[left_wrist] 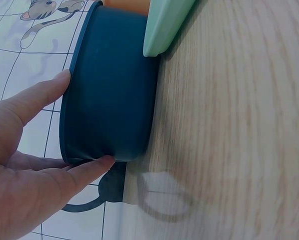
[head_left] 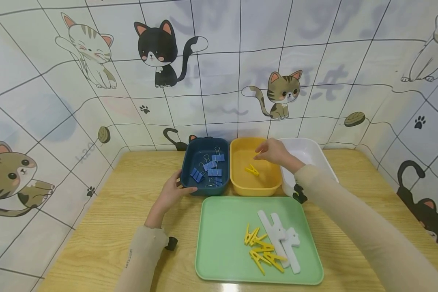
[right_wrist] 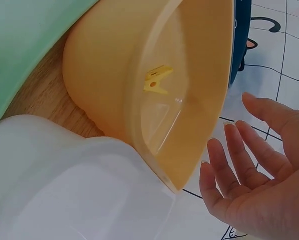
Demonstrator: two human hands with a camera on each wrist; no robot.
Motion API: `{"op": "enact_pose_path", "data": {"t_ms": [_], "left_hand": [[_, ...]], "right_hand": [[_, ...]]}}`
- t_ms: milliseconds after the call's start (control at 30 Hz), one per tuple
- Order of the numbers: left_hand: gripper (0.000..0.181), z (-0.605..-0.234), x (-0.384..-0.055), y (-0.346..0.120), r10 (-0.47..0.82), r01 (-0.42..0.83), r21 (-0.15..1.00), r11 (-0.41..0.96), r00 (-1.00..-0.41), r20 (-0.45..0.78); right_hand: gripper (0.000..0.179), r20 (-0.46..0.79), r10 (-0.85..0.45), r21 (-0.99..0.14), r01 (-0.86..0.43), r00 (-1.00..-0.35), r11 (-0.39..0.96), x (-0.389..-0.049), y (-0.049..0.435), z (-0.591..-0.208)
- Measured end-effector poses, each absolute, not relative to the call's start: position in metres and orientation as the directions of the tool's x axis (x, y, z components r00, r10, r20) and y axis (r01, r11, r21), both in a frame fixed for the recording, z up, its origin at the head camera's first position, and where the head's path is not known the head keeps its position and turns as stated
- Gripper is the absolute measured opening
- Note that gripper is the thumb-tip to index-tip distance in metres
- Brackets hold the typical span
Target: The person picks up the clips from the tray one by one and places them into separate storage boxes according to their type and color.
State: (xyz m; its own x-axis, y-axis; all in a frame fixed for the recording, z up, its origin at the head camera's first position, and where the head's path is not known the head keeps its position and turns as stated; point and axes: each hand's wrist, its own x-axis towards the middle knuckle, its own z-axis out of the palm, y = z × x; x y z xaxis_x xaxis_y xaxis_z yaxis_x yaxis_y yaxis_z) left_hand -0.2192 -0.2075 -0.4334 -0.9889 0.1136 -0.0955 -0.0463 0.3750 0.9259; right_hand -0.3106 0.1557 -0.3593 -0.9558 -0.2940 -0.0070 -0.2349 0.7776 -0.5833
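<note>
My left hand (head_left: 169, 191) rests against the left side of the dark blue bin (head_left: 205, 191). In the left wrist view, its thumb touches the rim and its straight fingers (left_wrist: 92, 169) press the outer wall. Several blue binder clips (head_left: 209, 165) lie in that bin. Over the yellow bin (head_left: 255, 191) hovers my right hand (head_left: 275, 152), holding nothing, its fingers loosely bent. Below it one yellow clothespin (head_left: 252, 170) lies on the bin's floor; the right wrist view shows this clothespin (right_wrist: 158, 80) too, apart from the fingers.
A white bin (head_left: 306, 147) stands right of the yellow one, partly behind my right arm. In front, a green tray (head_left: 219, 243) holds several yellow clothespins (head_left: 264, 251) and a few long white pieces (head_left: 290, 249) with animal-shaped heads. A cat-patterned wall covering (head_left: 219, 109) rises behind the wooden table (head_left: 131, 178).
</note>
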Motion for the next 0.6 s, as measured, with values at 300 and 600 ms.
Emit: {"op": "enact_pose_path", "data": {"t_ms": [300,600], "left_hand": [[0.088,-0.433,-0.219,-0.208,0.113,-0.045,0.925,0.377,-0.989,-0.094],[0.087,-0.430,-0.216,-0.207,0.125,-0.033,0.930,0.365,-0.989,-0.084]], "right_hand": [[0.034,-0.015,-0.309,-0.598,-0.240,-0.951,0.765,-0.293,0.159,-0.357],[0.034,0.050,-0.377,-0.613,-0.327,-0.925,0.719,-0.267,0.160,-0.357]]}}
